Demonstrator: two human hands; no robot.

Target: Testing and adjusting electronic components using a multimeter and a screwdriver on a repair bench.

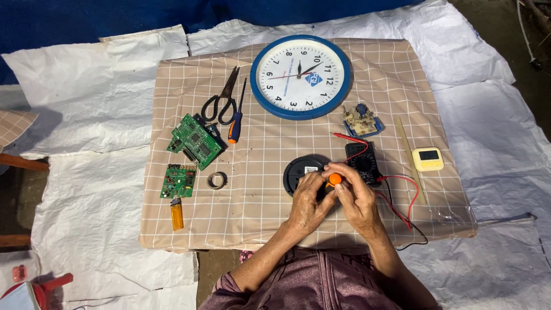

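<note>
While both of my hands meet over the near middle of the surface (172, 232), they close together on one small orange-capped tool (334, 179). My left hand (307, 204) wraps it from the left; my right hand (356, 198) wraps it from the right, with the fingertips of both touching around the orange end. Only that rounded orange end shows; the rest is hidden inside my fingers, so I cannot tell its shape or length.

Directly under and behind my left hand lies a round black disc-shaped unit (298, 172), partly covered by my knuckles. Just beyond my right hand sits a black multimeter (361, 161), also partly blocked by my fingers. Its red lead (410, 195) and black lead loop to the right of my wrist, and a red probe (347, 137) lies just beyond the meter.

Farther out:
- a blue-rimmed wall clock (301, 76) lying flat at the far edge;
- a small blue circuit module (361, 119) and a pale stick (408, 150) to the right;
- a yellow digital timer (427, 159) beside the stick;
- scissors (222, 99) and a screwdriver (236, 120) to the left;
- two green circuit boards (195, 140), a roll of tape (216, 180) and an amber lighter (177, 213) well apart on the left.

A checked beige cloth (258, 224) covers the surface.
</note>
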